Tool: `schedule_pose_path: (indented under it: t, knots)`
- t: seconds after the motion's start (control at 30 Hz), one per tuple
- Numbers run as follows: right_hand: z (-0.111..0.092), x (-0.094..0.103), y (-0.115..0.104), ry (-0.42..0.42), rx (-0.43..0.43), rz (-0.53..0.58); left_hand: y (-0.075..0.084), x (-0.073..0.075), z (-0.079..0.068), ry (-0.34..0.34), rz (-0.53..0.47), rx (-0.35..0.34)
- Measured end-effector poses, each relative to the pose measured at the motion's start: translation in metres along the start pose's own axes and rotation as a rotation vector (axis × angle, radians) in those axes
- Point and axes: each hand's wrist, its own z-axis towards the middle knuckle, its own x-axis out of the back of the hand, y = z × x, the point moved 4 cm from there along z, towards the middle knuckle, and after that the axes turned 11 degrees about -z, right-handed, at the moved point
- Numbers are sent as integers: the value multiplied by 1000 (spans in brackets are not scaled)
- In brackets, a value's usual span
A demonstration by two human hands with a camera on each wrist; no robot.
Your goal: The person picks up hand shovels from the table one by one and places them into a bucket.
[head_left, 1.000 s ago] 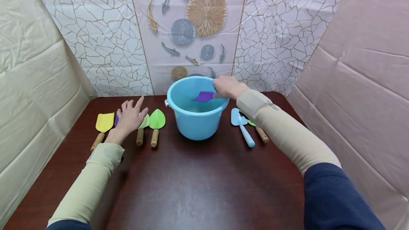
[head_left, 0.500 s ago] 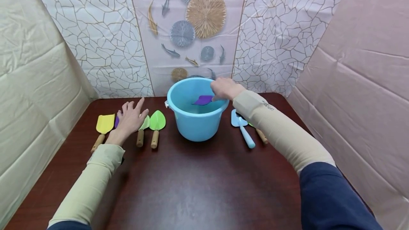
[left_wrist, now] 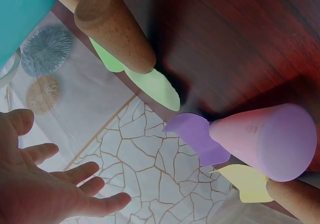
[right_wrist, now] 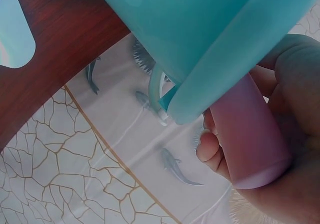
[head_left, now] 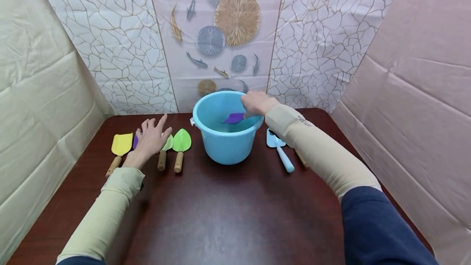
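My right hand (head_left: pixel 256 103) grips a hand trowel by its pink handle (right_wrist: pixel 252 134), at the right rim of the light blue bucket (head_left: pixel 228 148). The trowel's purple blade (head_left: pixel 234 118) points left, inside the bucket's mouth. Fingers spread, my left hand (head_left: pixel 150 137) hovers over the row of trowels on the left and holds nothing. Beneath it lies a second purple trowel (left_wrist: pixel 192 134) with a pink handle, mostly hidden in the head view. Beside that one are a yellow trowel (head_left: pixel 122 144), a pale green trowel (head_left: pixel 168 143) and a bright green trowel (head_left: pixel 182 141), all with wooden handles.
Right of the bucket lie a light blue trowel (head_left: pixel 285 159) and a wooden handle (head_left: pixel 301 158), partly behind my right forearm. Patterned cloth (head_left: pixel 117 52) hangs behind the dark red-brown table (head_left: pixel 220 212), with plain cloth walls at both sides.
My right hand has moved slightly left and down, taking the purple blade a little lower in the bucket's mouth. My left hand stays in place. The head view has tilted up slightly.
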Motion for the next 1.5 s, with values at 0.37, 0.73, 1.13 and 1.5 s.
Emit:
schedule_pose_path:
  t: [0.37, 0.73, 1.13, 1.5]
  knots:
    - [4, -5, -3, -39, -24, -9, 0, -2, -2, -12, 7, 7]
    - [9, -4, -5, -57, -10, -52, 0, -1, -1, -1, 8, 7]
    - [13, -6, -11, -35, 34, -179, -2, -2, 1, 1, 20, 9]
    - [20, -14, -15, -51, 26, -194, -2, -4, 1, -22, 40, 15]
